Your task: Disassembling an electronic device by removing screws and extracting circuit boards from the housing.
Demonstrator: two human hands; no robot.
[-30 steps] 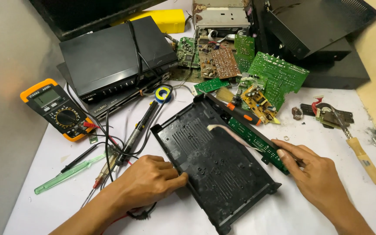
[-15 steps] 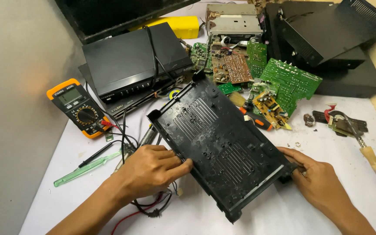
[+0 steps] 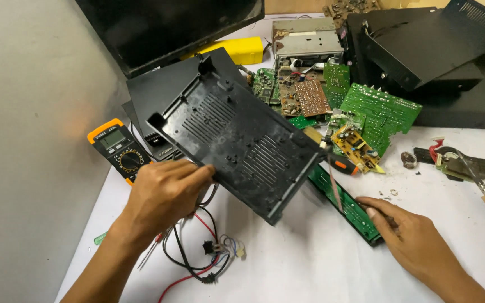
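Black plastic casing (image 3: 237, 140) hangs tilted above the bench (image 3: 310, 264), its near edge pinched by the left hand (image 3: 164, 196) fingers, while the right hand (image 3: 416, 241) rests with loosely spread fingers on a narrow green circuit board (image 3: 346, 205).

Electronics repair bench: circuit boards (image 3: 378, 110), multimeter (image 3: 118, 148), opened casings (image 3: 422, 45).
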